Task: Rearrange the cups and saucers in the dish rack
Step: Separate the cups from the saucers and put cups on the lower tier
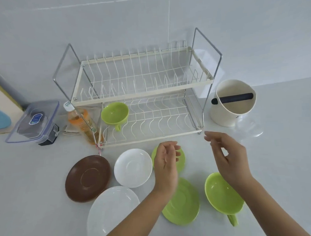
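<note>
Left hand (167,159) raised above the surface (39,183), grip loose, fingers softly curled, holding nothing. Right hand (228,156) likewise raised, grip relaxed and empty. Beneath the left hand: two green saucers (185,205), far one mostly hidden. Leftward: small white saucer (133,167), brown saucer (87,178), larger white plate (110,213). Green cup (222,198) upright below the right wrist. Second green cup (115,113) tilted on lower tier of dish rack (141,97), left end.

A single wide-angle head view looks forward and down from close above the surface (29,175), facing the wall, with the dish rack (141,99) at frame centre.
</note>
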